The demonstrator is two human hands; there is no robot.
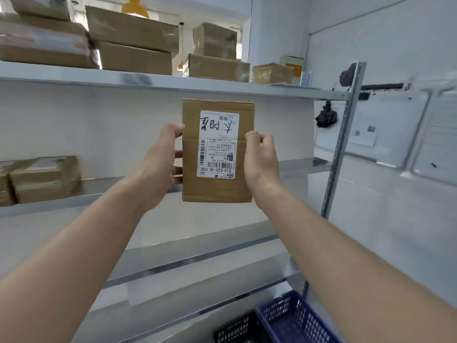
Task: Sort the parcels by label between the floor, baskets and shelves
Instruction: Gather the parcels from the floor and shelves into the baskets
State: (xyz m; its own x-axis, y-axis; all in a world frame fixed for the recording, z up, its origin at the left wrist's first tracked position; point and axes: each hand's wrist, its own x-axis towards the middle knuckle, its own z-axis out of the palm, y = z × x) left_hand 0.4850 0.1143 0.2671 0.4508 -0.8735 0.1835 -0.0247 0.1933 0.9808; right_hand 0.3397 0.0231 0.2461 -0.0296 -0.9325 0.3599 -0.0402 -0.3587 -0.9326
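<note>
Gripping the flat brown cardboard parcel (217,151) by its side edges, left hand (160,159) and right hand (261,162) held it upright, white label (217,144) upside down, before the grey metal shelves (173,82).

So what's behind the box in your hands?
Around the parcel, held by the left hand and right hand, you see white wall and a metal shelf. Whatever sits directly behind it is covered.

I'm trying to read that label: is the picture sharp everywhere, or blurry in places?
Head view: the label on the parcel is sharp; the whiteboard at right is smeared; the top-shelf boxes are soft, with bright light behind them.
</note>
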